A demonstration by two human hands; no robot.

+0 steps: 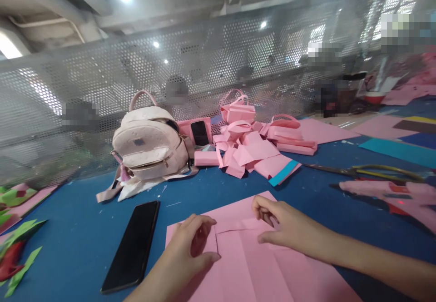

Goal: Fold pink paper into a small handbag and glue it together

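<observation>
A large pink paper sheet (252, 265) with fold creases lies on the blue table (85, 220) in front of me. My left hand (190, 247) curls its fingers over the sheet's left folded edge, thumb pressed on the paper. My right hand (282, 227) pinches a folded flap near the sheet's top middle. Both hands rest on the paper.
A black phone (132, 245) lies left of the sheet. Behind stand a pale pink backpack (150, 145), a second phone (200, 133) and a pile of folded pink paper bags (255, 143). Scissors (368, 171) and pink scraps lie at right, green scraps (17, 243) at left. A perforated metal screen (102, 84) backs the table.
</observation>
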